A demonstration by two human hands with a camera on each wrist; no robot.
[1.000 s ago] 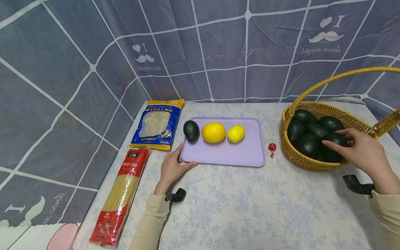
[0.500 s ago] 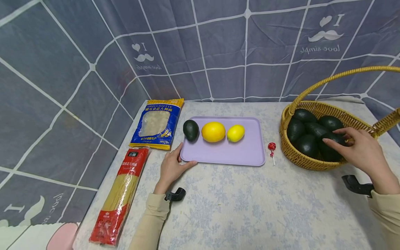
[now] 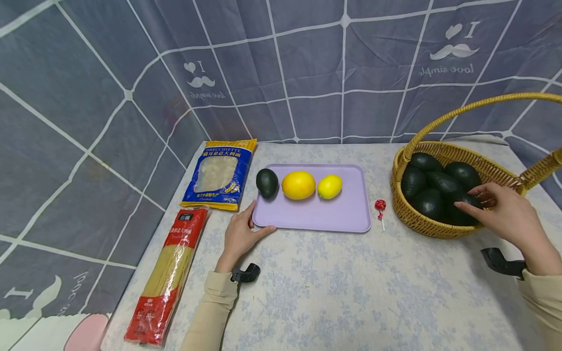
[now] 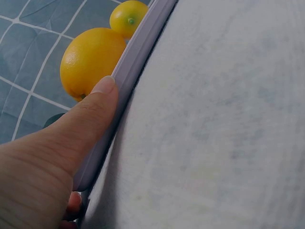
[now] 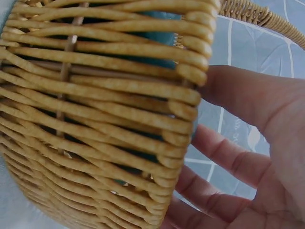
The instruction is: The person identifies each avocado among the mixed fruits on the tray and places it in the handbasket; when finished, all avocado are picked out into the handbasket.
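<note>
My left hand point(image 3: 240, 236) holds the lilac tray point(image 3: 316, 217) at its near left corner. The thumb lies along the front rim, and the other fingers are at the left side. On the tray, from left to right, sit an avocado point(image 3: 267, 183), a large yellow lemon point(image 3: 298, 185) and a smaller lemon point(image 3: 330, 186). Inside the wicker basket point(image 3: 421, 222), my right hand point(image 3: 511, 214) grips a dark avocado point(image 3: 458, 212) at its near right end. Several more avocados lie around it. In the right wrist view, the basket wall point(image 5: 95, 114) mostly hides that avocado.
A red lollipop point(image 3: 381, 208) lies between tray and basket. A blue pasta bag point(image 3: 219, 174) and a red spaghetti packet point(image 3: 169, 275) lie along the left table side. The basket handle point(image 3: 478, 105) arches over the right side. Checked cloth hangs behind and at left.
The right hand and its avocado have shifted slightly left and lower in the basket. My left hand stays at the tray corner.
</note>
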